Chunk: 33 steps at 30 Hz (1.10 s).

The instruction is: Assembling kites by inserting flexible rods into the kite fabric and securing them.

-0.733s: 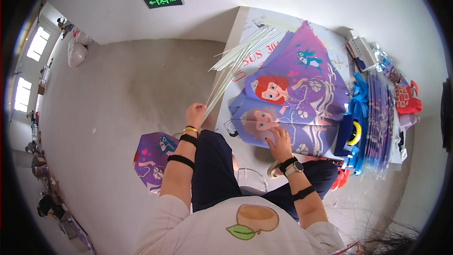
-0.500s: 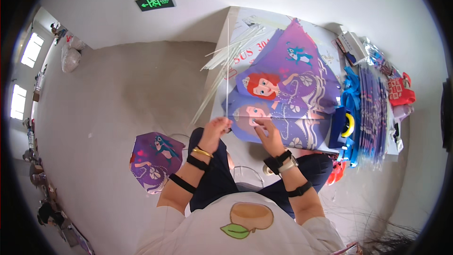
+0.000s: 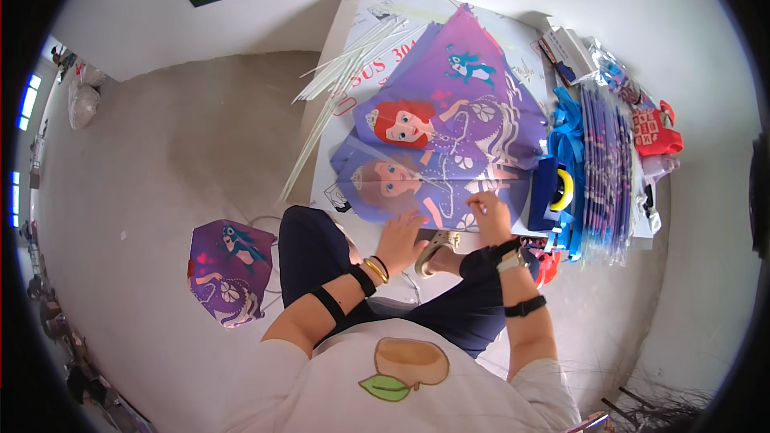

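Purple kite sails [image 3: 449,88], printed with a red-haired cartoon princess and a blue animal, lie stacked on the table in front of me. The lowest print looks paler, through sheer or overlapping cloth. At the near edge of the stack is my left hand [image 3: 401,242], open, its fingers stretched toward the cloth. My right hand [image 3: 491,215] is further right over the same edge. Its fingers are curled together in a pinch; whatever they may hold is hidden. Several thin white rods [image 3: 353,72] lie loose on the table's left side.
Right of the sails sit a blue tape dispenser with a yellow roll [image 3: 564,191], blue straps [image 3: 566,140], bagged purple packs [image 3: 605,168] and a red bag [image 3: 658,130]. A white box [image 3: 568,52] stands behind. Another purple printed piece [image 3: 231,273] is at floor level, left of my knee.
My hands have moved apart and nearer to me; the right went rightward and curled up. The left opened, and the thin white rod upright beside it no longer shows. The whole view shifted.
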Motion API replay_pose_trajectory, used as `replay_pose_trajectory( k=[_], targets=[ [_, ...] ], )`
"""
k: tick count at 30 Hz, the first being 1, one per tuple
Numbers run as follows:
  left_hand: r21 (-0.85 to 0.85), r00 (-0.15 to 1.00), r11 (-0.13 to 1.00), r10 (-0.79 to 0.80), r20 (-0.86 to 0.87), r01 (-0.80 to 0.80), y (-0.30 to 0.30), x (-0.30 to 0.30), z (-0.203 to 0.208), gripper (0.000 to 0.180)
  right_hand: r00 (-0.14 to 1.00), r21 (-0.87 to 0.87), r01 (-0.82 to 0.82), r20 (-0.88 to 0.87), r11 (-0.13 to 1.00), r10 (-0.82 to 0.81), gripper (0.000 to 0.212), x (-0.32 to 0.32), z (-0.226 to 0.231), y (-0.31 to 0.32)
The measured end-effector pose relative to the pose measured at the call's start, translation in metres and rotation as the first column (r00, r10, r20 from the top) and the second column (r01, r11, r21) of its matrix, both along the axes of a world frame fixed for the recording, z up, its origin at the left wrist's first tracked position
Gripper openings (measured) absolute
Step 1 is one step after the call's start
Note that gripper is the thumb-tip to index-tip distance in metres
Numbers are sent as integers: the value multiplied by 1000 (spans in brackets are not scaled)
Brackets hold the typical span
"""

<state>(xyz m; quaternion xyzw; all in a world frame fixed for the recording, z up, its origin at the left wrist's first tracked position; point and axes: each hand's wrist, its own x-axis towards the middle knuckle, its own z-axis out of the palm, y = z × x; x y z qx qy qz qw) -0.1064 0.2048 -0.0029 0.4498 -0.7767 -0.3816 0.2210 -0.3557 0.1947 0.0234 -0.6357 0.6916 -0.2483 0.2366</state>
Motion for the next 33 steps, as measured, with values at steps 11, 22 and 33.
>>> replay_pose_trajectory(
  k=[11,22,33],
  targets=[
    [-237,920,966,-1,391,102,-20,17,-29,69,980,70,-20,-198,997,33,8,-41,-49,-52],
    [-265,832,961,79,549,84,-61,-12,-14,79,911,5,-239,-344,971,226,4,-50,-55,-74],
    [-251,835,967,162,525,-29,-61,-10,-22,78,928,5,-195,-321,981,187,8,-36,-51,-76]
  ],
)
